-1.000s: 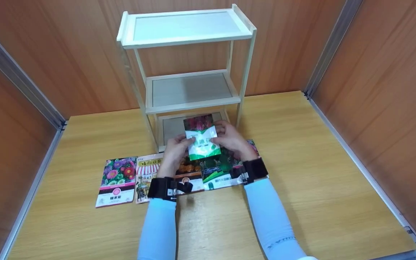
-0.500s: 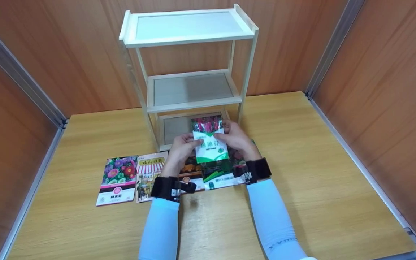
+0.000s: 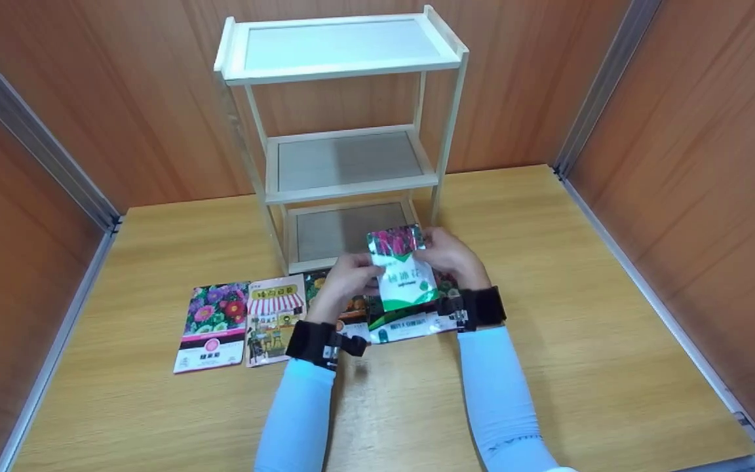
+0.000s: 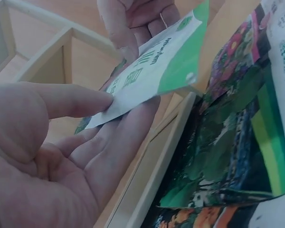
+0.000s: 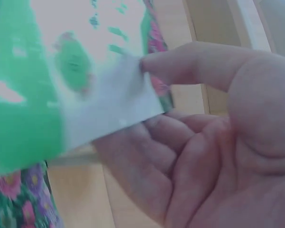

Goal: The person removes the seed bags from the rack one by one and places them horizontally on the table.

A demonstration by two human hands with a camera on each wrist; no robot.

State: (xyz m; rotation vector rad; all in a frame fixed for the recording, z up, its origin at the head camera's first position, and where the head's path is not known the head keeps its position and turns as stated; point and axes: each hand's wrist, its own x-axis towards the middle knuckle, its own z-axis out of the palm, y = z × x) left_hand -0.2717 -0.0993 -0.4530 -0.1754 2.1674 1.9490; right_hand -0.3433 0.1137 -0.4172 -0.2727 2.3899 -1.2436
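A white and green seed packet (image 3: pixel 407 282) with pink flowers on its upper part is held between both hands above the table, just in front of the shelf. My left hand (image 3: pixel 349 280) pinches its left edge, thumb on the printed face and fingers behind, as the left wrist view also shows. On the opposite edge my right hand (image 3: pixel 457 257) pinches it the same way, thumb (image 5: pixel 180 66) on the front. Beneath lie a packet with green stalks (image 3: pixel 410 326) and a packet with orange flowers (image 3: pixel 354 326), both partly covered by the hands and held packet.
Further left on the table (image 3: pixel 580 314) lie a packet with a striped awning (image 3: pixel 277 321) and one with purple and red flowers (image 3: pixel 212 328). A pale three-tier wooden shelf (image 3: pixel 351 195) stands behind. Wooden panels (image 3: pixel 685 164) close in the back and sides.
Both hands have moved right and slightly nearer with the packet between them. More of the shelf's bottom tier and the awning packet now shows.
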